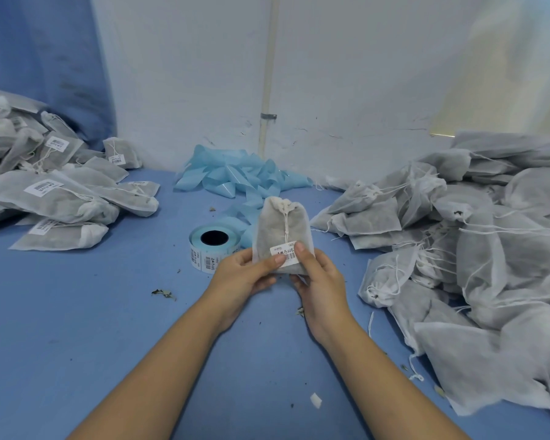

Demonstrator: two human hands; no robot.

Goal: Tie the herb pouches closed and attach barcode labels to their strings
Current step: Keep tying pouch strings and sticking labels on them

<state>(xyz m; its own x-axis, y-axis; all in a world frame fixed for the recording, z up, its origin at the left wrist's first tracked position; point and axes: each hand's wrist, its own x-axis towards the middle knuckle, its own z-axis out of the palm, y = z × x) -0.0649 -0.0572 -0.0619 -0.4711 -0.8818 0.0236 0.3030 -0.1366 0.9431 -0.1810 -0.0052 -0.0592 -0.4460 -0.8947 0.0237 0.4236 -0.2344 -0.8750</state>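
Evidently light and soft, the pouch (281, 236) is held upright above the blue surface (77, 312) by the left hand (245, 277) and right hand (318, 281), thumbs pressing the label (285, 254) (best gripped at its lower corners).

Herb pouch (280, 230) at frame centre: white nonwoven, greyish fill, upright, neck cinched, string (286, 223) knotted, running down its front. Barcode label (286, 254) stuck at the string's lower end. Label roll (215, 246) just left of it, lying flat. Labelled pouches (51, 192) piled at left edge; unlabelled pouches (477, 249) heaped at right.
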